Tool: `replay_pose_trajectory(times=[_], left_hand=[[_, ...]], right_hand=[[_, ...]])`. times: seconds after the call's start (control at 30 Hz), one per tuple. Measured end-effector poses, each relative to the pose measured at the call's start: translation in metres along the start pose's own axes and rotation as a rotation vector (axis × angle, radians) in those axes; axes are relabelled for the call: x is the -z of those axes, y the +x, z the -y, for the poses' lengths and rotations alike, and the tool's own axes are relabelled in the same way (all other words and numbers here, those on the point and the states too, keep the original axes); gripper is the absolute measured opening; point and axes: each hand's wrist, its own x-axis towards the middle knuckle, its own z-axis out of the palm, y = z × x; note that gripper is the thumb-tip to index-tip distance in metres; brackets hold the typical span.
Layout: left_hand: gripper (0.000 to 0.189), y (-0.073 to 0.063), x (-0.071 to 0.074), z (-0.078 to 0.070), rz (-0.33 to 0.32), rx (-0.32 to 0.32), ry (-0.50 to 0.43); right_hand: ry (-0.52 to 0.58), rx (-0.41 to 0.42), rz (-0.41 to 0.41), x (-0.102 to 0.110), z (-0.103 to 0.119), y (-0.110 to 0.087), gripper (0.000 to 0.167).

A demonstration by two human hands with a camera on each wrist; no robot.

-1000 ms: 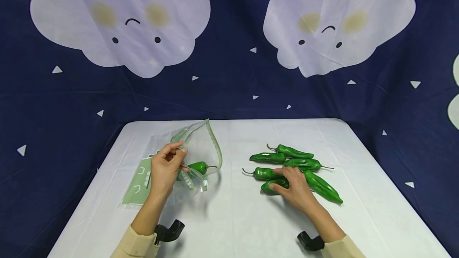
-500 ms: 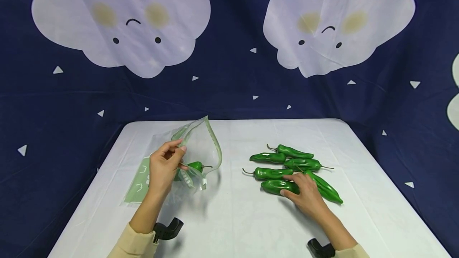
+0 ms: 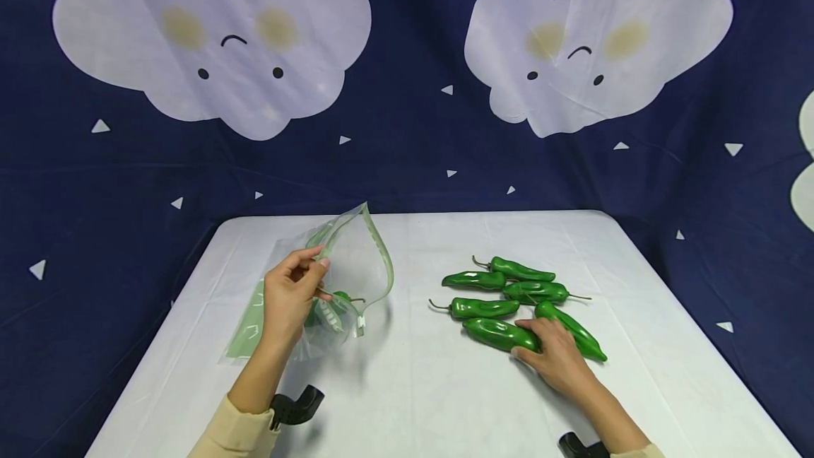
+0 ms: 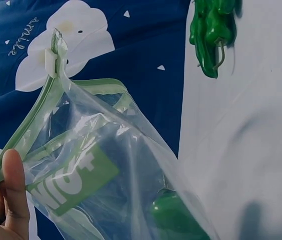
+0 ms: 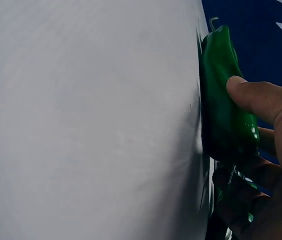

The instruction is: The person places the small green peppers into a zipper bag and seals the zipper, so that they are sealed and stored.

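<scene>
My left hand (image 3: 294, 295) pinches the rim of a clear zip bag (image 4: 136, 150) with a green edge, and its mouth gapes to the right. Inside the bag lies a green pepper (image 4: 173, 212), partly hidden by the hand and the film. On the right, my right hand (image 3: 559, 357) grips the near end of the front green pepper (image 3: 496, 333) between thumb and fingers. That pepper still lies on the table; the right wrist view shows the thumb (image 5: 260, 97) pressed on its side.
Several more green peppers lie close behind and beside the right hand, among them a long pepper (image 3: 575, 334) at its right. They rest on a white table (image 3: 413, 387). A dark blue cloth (image 3: 407, 161) with clouds hangs behind.
My right hand has slid right and nearer along the front pepper, whose right end has swung slightly nearer. The bag tilts up a little, and the pepper inside has sunk deeper.
</scene>
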Motion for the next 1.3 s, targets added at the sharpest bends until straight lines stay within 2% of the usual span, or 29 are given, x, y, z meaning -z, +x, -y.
replay_pose_trajectory(times=[0.53, 0.8, 1.3], left_hand=[[0.023, 0.003, -0.003, -0.002, 0.005, 0.000, -0.006], [0.023, 0.004, -0.004, -0.002, 0.006, 0.004, -0.007], [0.023, 0.005, -0.003, -0.002, 0.012, 0.005, -0.016]], right_hand=[[-0.014, -0.045, -0.001, 0.003, -0.007, -0.008, 0.045], [0.026, -0.067, 0.026, 0.008, -0.007, -0.008, 0.045], [0.078, 0.021, -0.023, 0.014, 0.010, 0.009, 0.044]])
